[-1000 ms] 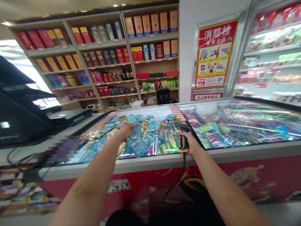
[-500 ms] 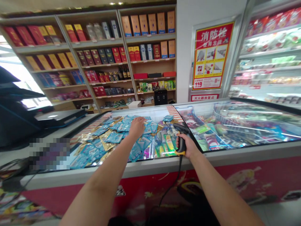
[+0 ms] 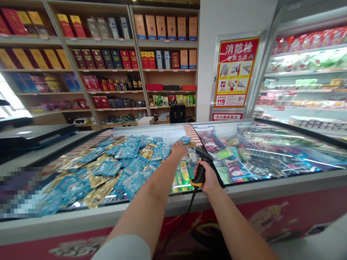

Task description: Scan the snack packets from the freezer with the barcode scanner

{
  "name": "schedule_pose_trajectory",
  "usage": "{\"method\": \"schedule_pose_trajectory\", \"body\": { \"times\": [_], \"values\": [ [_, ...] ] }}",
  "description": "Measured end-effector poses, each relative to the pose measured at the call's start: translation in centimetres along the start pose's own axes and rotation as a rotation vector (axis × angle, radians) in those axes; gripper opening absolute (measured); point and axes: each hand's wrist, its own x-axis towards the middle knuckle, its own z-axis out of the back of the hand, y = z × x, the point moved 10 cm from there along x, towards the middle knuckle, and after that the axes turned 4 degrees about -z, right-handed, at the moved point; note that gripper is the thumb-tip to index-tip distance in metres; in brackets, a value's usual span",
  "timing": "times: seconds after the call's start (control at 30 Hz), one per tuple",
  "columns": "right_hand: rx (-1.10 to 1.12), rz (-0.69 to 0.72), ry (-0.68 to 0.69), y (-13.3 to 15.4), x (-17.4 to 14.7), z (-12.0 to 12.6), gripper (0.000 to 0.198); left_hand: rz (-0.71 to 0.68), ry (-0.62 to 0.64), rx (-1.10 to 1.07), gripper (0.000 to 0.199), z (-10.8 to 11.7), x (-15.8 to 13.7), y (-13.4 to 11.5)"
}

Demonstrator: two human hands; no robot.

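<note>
My right hand (image 3: 208,177) is wrapped round the grip of a black and yellow barcode scanner (image 3: 200,175), whose cord hangs down in front of the freezer. My left hand (image 3: 179,148) reaches over the glass top, back up, with fingers a little apart. Just beyond its fingertips lies a single blue packet (image 3: 185,139); whether they touch it I cannot tell. A wide heap of blue packets (image 3: 108,168) and gold packets (image 3: 101,191) spreads over the glass to the left of my left forearm.
The chest freezer's front rim (image 3: 244,189) runs across before me. Under its right-hand glass lie bagged frozen goods (image 3: 233,168). A black flat-topped device (image 3: 38,135) stands on the left counter. Behind are a white box (image 3: 145,121), shelves of boxed goods (image 3: 170,59) and a fire-hydrant poster (image 3: 236,74).
My left hand has moved right, from over the packet heap to beside the lone blue packet. The scanner stays in my right hand. The view has shifted, bringing more heap into sight.
</note>
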Motion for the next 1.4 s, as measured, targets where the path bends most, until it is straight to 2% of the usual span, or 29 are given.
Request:
{"method": "schedule_pose_trajectory", "body": {
  "times": [0.2,0.33,0.47,0.6,0.73,0.83,0.9,1.0,1.1,1.23,1.4],
  "values": [
    [0.024,-0.019,0.008,-0.2,0.0,-0.1,0.013,-0.010,-0.049,-0.072,0.031,-0.7,0.7,-1.0],
    [0.037,-0.017,0.015,-0.1,-0.1,-0.2,0.011,-0.052,-0.088,-0.087,0.027,1.0,0.2,-1.2],
    [0.029,-0.027,0.020,-0.1,-0.1,-0.2,0.011,-0.111,-0.146,-0.093,0.029,3.5,-2.3,-1.4],
    [0.025,-0.002,0.037,0.1,-0.1,-0.3,0.012,-0.100,-0.121,-0.037,0.033,3.6,-5.7,-1.3],
    [-0.014,-0.011,0.039,0.1,-0.3,-0.4,0.012,-0.015,-0.184,-0.019,0.042,3.3,-7.6,-0.9],
    [-0.037,-0.019,0.039,0.2,-0.4,-0.5,0.010,0.088,-0.166,-0.060,0.052,2.4,-7.7,-0.3],
    [-0.051,-0.020,0.044,0.2,-0.5,-0.6,0.009,0.114,-0.163,-0.112,0.056,2.1,-7.6,-0.1],
    [-0.062,-0.025,0.064,0.1,-0.5,-0.7,0.008,0.139,-0.249,-0.277,0.062,2.8,-7.9,0.8],
    [-0.083,-0.045,0.097,-0.1,-0.5,-0.7,0.007,0.184,-0.317,-0.455,0.056,3.2,-8.7,2.3],
    [-0.114,-0.065,0.154,-0.5,-0.3,-0.9,0.008,0.240,-0.349,-0.516,0.040,3.0,-9.7,3.7],
    [-0.125,-0.076,0.180,-0.6,-0.3,-1.0,0.008,0.327,-0.411,-0.611,0.036,2.9,-10.4,4.9]
  ]
}}
